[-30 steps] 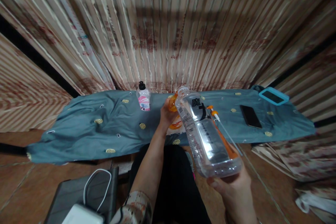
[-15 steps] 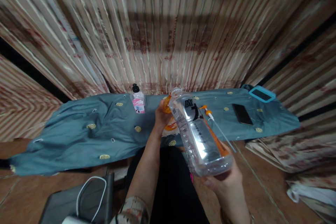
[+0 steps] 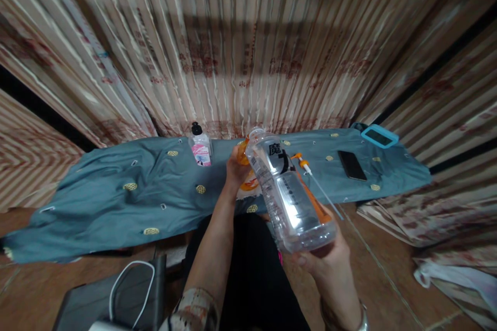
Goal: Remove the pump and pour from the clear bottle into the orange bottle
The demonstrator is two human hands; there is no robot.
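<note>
Above the blue cloth (image 3: 116, 201) before you, your right hand (image 3: 330, 264) is clamped around the base of the big clear bottle (image 3: 289, 194), its neck tilted toward the orange bottle (image 3: 248, 184). Your left hand (image 3: 232, 168) is closed around that one on the cloth. A pump (image 3: 305, 164) lies just right.

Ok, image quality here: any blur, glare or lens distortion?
Head view: wide-angle bowing fans the striped backdrop, smeared toward the edges; a barred shadow crosses it; glare on the clear bottle in the right hand; left hand on the orange bottle is sharp.
</note>
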